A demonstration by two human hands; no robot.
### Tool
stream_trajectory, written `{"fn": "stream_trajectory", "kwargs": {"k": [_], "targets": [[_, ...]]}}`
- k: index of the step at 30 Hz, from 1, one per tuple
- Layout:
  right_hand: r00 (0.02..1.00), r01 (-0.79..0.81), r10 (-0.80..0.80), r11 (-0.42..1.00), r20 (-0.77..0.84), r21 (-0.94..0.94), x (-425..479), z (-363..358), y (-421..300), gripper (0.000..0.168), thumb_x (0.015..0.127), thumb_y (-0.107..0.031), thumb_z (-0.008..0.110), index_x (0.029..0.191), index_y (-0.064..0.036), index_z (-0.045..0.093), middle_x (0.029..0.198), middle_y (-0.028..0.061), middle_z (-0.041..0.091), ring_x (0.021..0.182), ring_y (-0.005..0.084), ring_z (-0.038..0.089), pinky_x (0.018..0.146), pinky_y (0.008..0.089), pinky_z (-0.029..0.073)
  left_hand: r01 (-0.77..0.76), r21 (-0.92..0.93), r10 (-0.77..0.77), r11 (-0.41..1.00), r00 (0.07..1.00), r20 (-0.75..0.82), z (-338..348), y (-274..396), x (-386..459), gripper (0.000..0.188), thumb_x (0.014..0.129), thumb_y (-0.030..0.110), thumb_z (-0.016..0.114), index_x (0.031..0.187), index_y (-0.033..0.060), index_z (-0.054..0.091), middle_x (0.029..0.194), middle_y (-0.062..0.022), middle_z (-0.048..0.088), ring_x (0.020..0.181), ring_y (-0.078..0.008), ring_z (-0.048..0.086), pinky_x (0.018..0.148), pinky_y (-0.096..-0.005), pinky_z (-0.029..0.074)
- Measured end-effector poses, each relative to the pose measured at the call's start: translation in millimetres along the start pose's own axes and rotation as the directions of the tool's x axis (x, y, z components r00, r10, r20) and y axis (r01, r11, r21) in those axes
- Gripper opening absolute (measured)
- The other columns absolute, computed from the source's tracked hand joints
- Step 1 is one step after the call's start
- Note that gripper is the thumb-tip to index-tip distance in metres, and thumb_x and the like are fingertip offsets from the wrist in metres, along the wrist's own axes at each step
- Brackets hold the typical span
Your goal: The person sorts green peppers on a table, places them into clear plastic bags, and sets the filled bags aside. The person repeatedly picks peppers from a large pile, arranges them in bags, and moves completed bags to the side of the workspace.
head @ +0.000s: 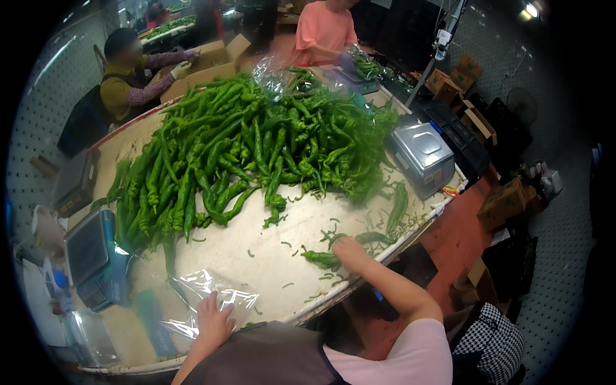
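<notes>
My left hand [213, 317] touches a clear plastic bag [236, 294] near the table's front edge. Its fingers lie at the bag's near side, and whether they pinch the film is unclear. Farther right, my right hand [350, 252] is closed around a long green pepper [320, 258], whose one end shows left of the fingers. Just beyond that hand lie another green pepper [374, 237] and a longer, wrinkled one [398, 209]. A large heap of long green peppers [260, 139] covers the far part of the pale table [269, 250].
A blue scale [89, 245] stands at left, and a steel-topped scale [423, 151] at right. Loose stems [288, 285] dot the tabletop. Across the table, one person [127, 77] works by a cardboard box [207, 70]; another person [322, 33] handles bagged peppers [365, 65] above a scale.
</notes>
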State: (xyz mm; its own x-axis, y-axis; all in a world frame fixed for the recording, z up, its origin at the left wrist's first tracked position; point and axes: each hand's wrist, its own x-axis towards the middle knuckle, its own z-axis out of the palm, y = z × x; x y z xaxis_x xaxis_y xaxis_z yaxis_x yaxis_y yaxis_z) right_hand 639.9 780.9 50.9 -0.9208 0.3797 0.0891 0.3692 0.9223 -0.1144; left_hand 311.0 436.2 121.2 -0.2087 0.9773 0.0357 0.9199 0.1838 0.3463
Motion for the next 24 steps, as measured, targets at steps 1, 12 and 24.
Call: {"fn": "stream_trajectory", "kwargs": {"k": [1, 12, 24], "targets": [[0.999, -0.019, 0.02, 0.999, -0.026, 0.042, 10, -4, -1, 0.019, 0.072, -0.007, 0.06, 0.09, -0.005, 0.056, 0.091, 0.0116, 0.06, 0.095, 0.0324, 0.056, 0.087, 0.0417, 0.043, 0.014, 0.025, -0.014, 1.0, 1.0, 0.004, 6, -2, -4, 0.034, 0.068, 0.01, 0.073, 0.101, 0.016, 0.07, 0.135, -0.0234, 0.044, 0.121, -0.043, 0.04, 0.102, -0.0541, 0.032], [0.9, -0.431, 0.31, 0.734, 0.305, 0.525, 159, -41, -9, 0.046, 0.08, -0.028, 0.063, 0.112, -0.002, 0.045, 0.091, 0.0253, 0.065, 0.086, 0.0447, 0.062, 0.08, 0.0525, 0.047, 0.278, 0.392, -0.312, 0.877, 0.95, 0.025, 30, -59, 2, 0.028, 0.073, 0.006, 0.059, 0.099, -0.0016, 0.066, 0.127, -0.0245, 0.052, 0.1, -0.0351, 0.051, 0.082, -0.0452, 0.041], [0.561, -0.613, 0.712, 0.7, -0.422, 0.367, 276, -70, 108, 0.05, 0.073, -0.018, 0.078, 0.111, -0.005, 0.049, 0.111, 0.0154, 0.05, 0.108, 0.0352, 0.052, 0.09, 0.045, 0.047, 0.175, 0.208, -0.135, 0.962, 0.972, -0.192, -3, -29, 33, 0.069, 0.063, -0.003, 0.058, 0.13, -0.0135, 0.048, 0.127, -0.0261, 0.054, 0.085, -0.0363, 0.054, 0.073, -0.0433, 0.043]]}}
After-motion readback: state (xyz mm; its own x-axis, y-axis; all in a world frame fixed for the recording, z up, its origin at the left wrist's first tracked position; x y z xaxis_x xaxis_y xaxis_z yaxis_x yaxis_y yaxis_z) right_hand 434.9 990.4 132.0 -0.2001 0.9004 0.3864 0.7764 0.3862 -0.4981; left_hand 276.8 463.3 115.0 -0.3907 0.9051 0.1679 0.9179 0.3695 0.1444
